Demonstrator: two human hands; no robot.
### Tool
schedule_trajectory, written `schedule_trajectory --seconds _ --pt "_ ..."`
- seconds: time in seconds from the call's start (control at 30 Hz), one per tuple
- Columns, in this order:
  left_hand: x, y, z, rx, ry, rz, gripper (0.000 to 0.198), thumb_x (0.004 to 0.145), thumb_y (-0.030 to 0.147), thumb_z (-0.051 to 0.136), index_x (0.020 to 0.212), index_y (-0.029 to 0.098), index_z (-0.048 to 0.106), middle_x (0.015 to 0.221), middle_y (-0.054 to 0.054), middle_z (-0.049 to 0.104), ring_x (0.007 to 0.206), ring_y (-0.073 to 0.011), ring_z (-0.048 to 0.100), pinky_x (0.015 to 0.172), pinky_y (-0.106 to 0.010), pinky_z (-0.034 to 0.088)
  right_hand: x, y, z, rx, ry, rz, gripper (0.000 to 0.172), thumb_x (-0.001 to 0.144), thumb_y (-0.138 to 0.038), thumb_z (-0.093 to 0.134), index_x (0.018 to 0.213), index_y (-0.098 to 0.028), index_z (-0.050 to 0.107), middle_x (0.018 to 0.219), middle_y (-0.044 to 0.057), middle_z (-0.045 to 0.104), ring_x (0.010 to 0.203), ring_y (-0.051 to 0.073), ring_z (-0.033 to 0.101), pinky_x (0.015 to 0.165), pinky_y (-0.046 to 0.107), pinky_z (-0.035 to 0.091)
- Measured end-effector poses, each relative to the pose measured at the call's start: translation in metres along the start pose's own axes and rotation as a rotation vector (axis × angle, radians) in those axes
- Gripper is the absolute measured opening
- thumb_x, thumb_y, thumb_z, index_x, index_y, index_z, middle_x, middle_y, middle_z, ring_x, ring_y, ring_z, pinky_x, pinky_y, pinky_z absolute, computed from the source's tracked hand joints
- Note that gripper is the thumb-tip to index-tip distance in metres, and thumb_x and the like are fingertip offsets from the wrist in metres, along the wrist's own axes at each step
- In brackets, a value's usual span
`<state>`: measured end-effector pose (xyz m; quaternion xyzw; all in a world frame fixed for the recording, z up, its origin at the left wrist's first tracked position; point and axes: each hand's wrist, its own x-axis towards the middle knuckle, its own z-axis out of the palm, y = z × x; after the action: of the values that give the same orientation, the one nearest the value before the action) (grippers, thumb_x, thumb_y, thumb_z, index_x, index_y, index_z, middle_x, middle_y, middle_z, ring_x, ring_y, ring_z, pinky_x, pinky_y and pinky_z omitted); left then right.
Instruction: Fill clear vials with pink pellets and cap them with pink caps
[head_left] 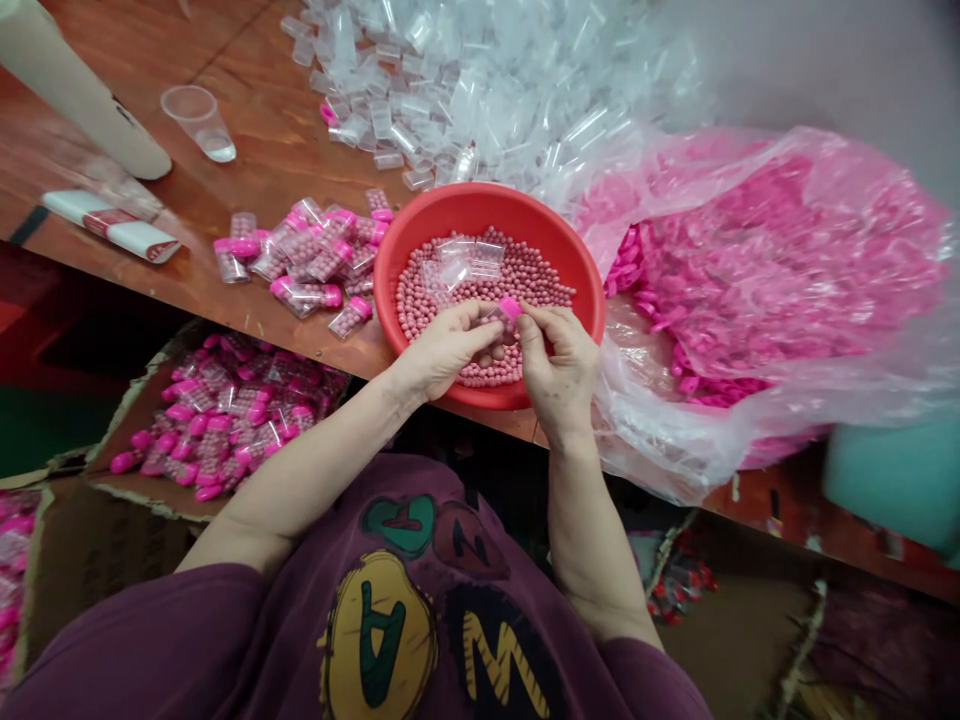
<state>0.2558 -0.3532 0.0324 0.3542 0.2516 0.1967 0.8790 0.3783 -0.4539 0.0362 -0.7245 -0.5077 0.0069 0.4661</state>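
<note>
Over the near side of a red basin (391,262), my left hand (456,345) closes on a small clear plastic bottle (491,318), which my fingers partly cover. A bright pink cap (510,307) sits at the bottle's right end. My right hand (559,362) pinches that cap between thumb and fingers; how firmly it is fitted I cannot tell. Pink beads (540,278) cover the bottom of the basin. Clear empty tubes (465,262) lie on the beads behind my hands.
Pink-capped bottles of beads (315,245) are piled left of the basin, and more fill a cardboard box (142,400) below. Clear tubes (487,90) are heaped behind. A plastic bag of pink caps (772,270) lies right. A plastic cup (199,118) stands at the back left.
</note>
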Motion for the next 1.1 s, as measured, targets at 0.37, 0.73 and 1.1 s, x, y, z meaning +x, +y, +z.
schedule_trajectory --seconds 0.37,0.73,1.1 --pt "-0.002 -0.001 0.003 0.101 -0.003 0.035 0.008 0.095 0.015 0.074 0.103 0.015 0.071 0.079 0.003 0.064 0.063 -0.0045 0.055 0.061 -0.016 0.046 0.014 0.008 -0.026 0.017 -0.237 -0.187 0.018 0.104 -0.028 0.067 0.110 -0.026 0.083 0.105 0.007 0.081 0.094 0.021 0.077 0.085 0.038 0.067" --pt "0.002 -0.002 0.007 0.122 -0.010 0.131 0.010 0.094 0.006 0.067 0.093 0.013 0.073 0.075 0.003 0.063 0.060 -0.0045 0.051 0.058 -0.018 0.041 0.007 0.012 -0.030 0.194 -0.191 0.030 0.033 0.103 -0.028 0.061 0.134 -0.032 0.072 0.121 0.005 0.075 0.106 0.022 0.074 0.096 0.042 0.067" --pt "0.007 -0.009 -0.004 0.046 -0.059 0.118 0.024 0.089 0.020 0.083 0.109 0.017 0.071 0.094 -0.001 0.072 0.079 -0.0092 0.067 0.077 -0.022 0.055 0.009 0.006 -0.019 0.110 -0.095 0.029 0.017 0.102 -0.033 0.072 0.113 -0.028 0.083 0.106 0.004 0.081 0.098 0.020 0.075 0.092 0.038 0.063"
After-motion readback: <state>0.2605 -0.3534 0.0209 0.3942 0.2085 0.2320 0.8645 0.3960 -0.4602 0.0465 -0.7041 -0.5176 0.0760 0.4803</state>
